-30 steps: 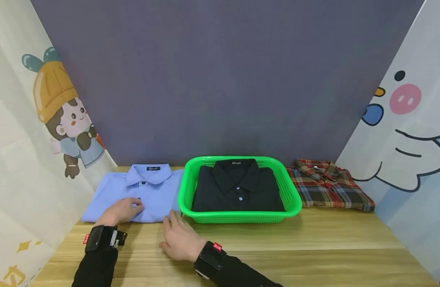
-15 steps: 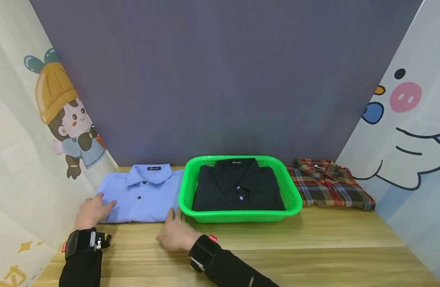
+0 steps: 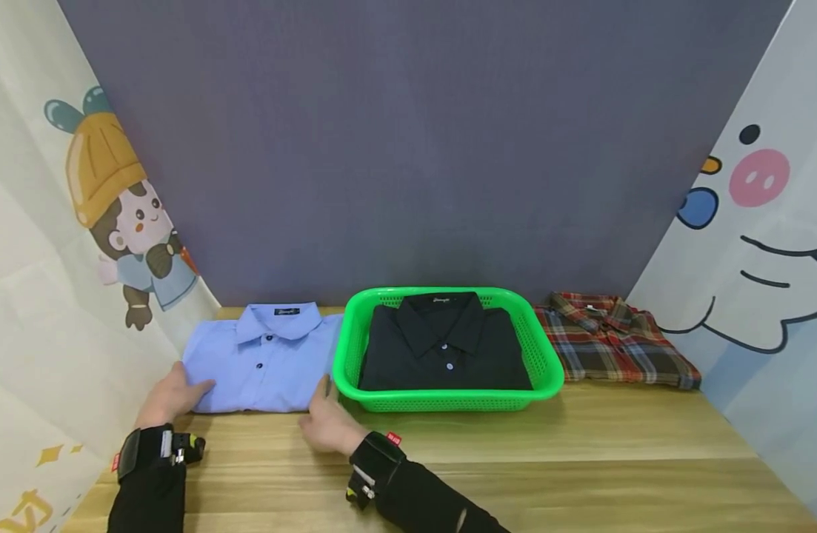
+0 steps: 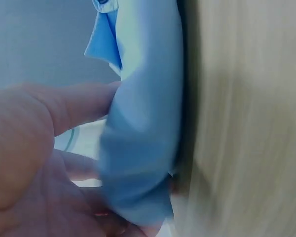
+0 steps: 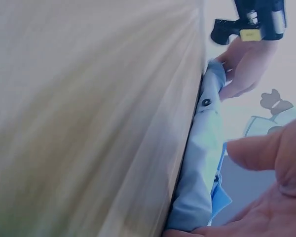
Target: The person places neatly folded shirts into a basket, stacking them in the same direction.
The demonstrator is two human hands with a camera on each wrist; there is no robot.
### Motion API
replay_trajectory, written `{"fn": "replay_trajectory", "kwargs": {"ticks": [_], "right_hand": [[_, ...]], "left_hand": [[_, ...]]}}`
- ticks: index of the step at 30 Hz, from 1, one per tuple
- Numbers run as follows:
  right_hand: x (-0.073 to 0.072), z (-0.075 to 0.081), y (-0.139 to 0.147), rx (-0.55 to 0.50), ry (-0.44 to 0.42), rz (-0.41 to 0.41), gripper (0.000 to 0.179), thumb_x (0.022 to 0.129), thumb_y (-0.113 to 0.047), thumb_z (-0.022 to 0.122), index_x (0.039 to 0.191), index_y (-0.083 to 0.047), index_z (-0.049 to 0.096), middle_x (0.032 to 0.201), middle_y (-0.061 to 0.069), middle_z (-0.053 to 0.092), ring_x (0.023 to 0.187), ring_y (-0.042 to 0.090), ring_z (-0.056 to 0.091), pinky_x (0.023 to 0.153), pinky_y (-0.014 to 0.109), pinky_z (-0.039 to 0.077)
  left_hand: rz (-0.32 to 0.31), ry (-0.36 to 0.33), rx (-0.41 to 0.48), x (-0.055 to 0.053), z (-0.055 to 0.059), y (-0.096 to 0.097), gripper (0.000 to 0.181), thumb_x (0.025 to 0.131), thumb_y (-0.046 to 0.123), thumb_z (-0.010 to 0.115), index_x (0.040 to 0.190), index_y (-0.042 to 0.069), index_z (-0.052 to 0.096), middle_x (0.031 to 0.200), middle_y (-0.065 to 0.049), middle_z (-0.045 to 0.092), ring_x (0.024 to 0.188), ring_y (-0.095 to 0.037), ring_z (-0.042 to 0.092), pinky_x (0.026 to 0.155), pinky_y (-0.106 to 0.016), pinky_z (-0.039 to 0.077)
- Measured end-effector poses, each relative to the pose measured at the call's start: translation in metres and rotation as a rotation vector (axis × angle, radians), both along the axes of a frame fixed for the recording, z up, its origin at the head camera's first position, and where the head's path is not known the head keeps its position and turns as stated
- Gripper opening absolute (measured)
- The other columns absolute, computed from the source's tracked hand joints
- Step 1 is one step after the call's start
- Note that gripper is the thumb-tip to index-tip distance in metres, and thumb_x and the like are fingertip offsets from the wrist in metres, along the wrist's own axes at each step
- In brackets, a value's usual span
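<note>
The left hand point(image 3: 167, 397) pinches the blue shirt point(image 3: 268, 381) on the desk point(image 3: 581, 451); the right hand point(image 3: 329, 423) touches the other end, thumb point(image 5: 254, 152) and fingers point(image 5: 190, 232) apart.

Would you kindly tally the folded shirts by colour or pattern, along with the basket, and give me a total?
Light blue shirt: 1
Black shirt: 1
Plaid shirt: 1
Green basket: 1
Total: 4

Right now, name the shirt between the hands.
The light blue shirt, left of the green basket; the black shirt lies inside that basket, the plaid shirt to its right.
</note>
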State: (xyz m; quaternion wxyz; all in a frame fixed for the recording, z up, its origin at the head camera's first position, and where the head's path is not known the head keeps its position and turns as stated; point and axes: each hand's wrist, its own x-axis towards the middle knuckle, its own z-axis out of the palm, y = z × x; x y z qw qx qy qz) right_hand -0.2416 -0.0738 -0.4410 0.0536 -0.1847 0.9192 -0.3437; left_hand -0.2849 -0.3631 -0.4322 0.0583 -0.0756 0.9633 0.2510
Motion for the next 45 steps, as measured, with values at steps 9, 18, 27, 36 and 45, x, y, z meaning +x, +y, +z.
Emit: {"fn": "replay_trajectory", "kwargs": {"ticks": [9, 18, 27, 36, 45], "right_hand": [[0.002, 0.000, -0.013, -0.188, -0.034, -0.118, 0.076, 0.089, -0.014, 0.059, 0.141, 0.018, 0.014, 0.146, 0.040, 0.016, 0.132, 0.040, 0.025, 0.110, 0.045, 0.031], [0.000, -0.003, -0.022, -0.360, -0.104, -0.264, 0.085, 0.080, -0.006, 0.065, 0.144, 0.013, 0.013, 0.148, 0.033, 0.023, 0.135, 0.038, 0.020, 0.113, 0.048, 0.023], [-0.004, -0.008, -0.028, -0.643, -0.259, -0.327, 0.087, 0.079, -0.009, 0.071, 0.143, 0.013, 0.018, 0.148, 0.031, 0.024, 0.133, 0.039, 0.022, 0.112, 0.052, 0.022], [-0.010, -0.010, -0.035, -0.837, -0.409, -0.274, 0.055, 0.081, -0.006, 0.069, 0.128, 0.008, 0.043, 0.129, 0.021, 0.050, 0.115, 0.032, 0.046, 0.104, 0.052, 0.036], [-0.021, -0.013, -0.034, -0.888, -0.290, -0.123, 0.068, 0.069, 0.019, 0.050, 0.133, -0.003, 0.048, 0.128, 0.016, 0.054, 0.113, 0.027, 0.049, 0.103, 0.049, 0.038]], "left_hand": [[-0.021, 0.028, 0.002, 0.005, 0.005, 0.000, 0.064, 0.088, 0.023, 0.050, 0.118, -0.030, 0.030, 0.114, -0.050, 0.041, 0.098, -0.054, 0.047, 0.082, -0.064, 0.044], [0.088, 0.170, 0.002, 0.010, 0.006, 0.005, 0.042, 0.092, 0.038, 0.053, 0.072, 0.002, 0.043, 0.064, -0.007, 0.041, 0.060, -0.024, 0.045, 0.048, -0.033, 0.034], [0.150, 0.150, 0.048, 0.005, 0.006, 0.011, 0.067, 0.088, 0.021, 0.054, 0.127, -0.021, 0.018, 0.113, -0.054, 0.040, 0.098, -0.062, 0.046, 0.076, -0.064, 0.046], [0.108, 0.143, 0.017, 0.010, 0.013, 0.014, 0.063, 0.092, 0.027, 0.050, 0.114, -0.030, 0.033, 0.099, -0.047, 0.048, 0.085, -0.051, 0.052, 0.072, -0.059, 0.047], [0.058, 0.125, -0.023, 0.011, 0.018, 0.013, 0.057, 0.097, 0.028, 0.041, 0.119, -0.025, 0.042, 0.115, -0.048, 0.046, 0.095, -0.053, 0.051, 0.076, -0.061, 0.046]]}}
